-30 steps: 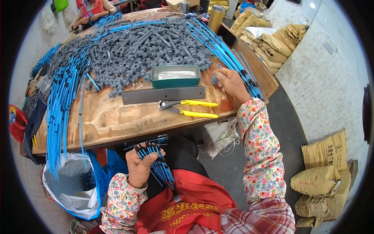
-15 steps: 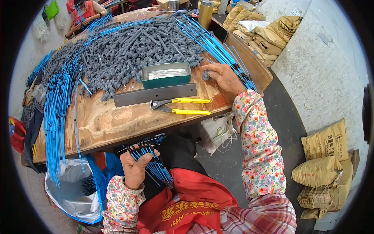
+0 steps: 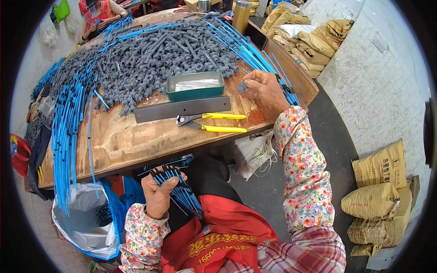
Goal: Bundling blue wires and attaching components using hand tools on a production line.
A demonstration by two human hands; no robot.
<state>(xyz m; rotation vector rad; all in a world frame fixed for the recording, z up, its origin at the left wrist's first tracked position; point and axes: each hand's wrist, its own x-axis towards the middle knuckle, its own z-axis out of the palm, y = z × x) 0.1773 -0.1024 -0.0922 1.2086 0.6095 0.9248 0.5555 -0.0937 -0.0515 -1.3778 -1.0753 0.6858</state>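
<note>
Left hand (image 3: 158, 192), fingers and thumb clamped on blue rods (image 3: 184, 196); right hand (image 3: 265, 90), thumb and forefinger pinching grey fitting (image 3: 241, 86) at tips; yellow lettering (image 3: 221, 244) on red apron (image 3: 223, 214), bodyward of left fingers; printed tan sack (image 3: 381, 169), well right of right fingers

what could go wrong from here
The small grey plastic piece pinched in the right hand might slip. The fanned bundle of thin blue, black-banded rods in the left hand could shed a few. Long thin blue rods overhanging the brown wooden table might slide off.
</note>
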